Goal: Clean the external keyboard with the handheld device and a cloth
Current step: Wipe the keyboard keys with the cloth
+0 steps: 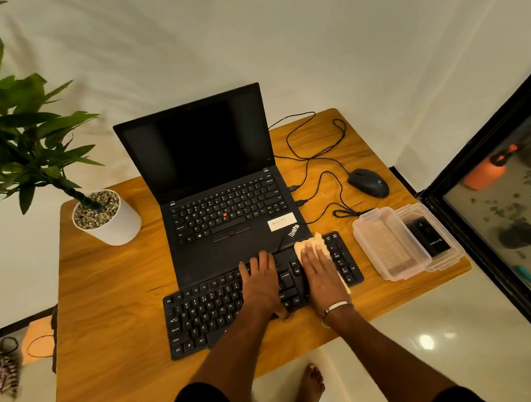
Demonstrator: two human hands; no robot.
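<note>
A black external keyboard (pixel 210 313) lies at an angle on the wooden table (pixel 106 313), in front of the laptop. My left hand (pixel 262 285) lies flat on its middle keys, fingers straight. My right hand (pixel 321 273) presses a pale cloth (pixel 318 240) flat onto the keys beside the number pad; the cloth shows past my fingertips and along the hand's right edge. A black handheld device (pixel 428 237) lies in a clear plastic lid at the right.
An open black laptop (pixel 221 189) stands behind the keyboard. A wired mouse (pixel 368 183) and looping cables lie at the back right. A clear plastic box (pixel 388 247) sits right of the keyboard. A potted plant (pixel 107 217) stands at the left.
</note>
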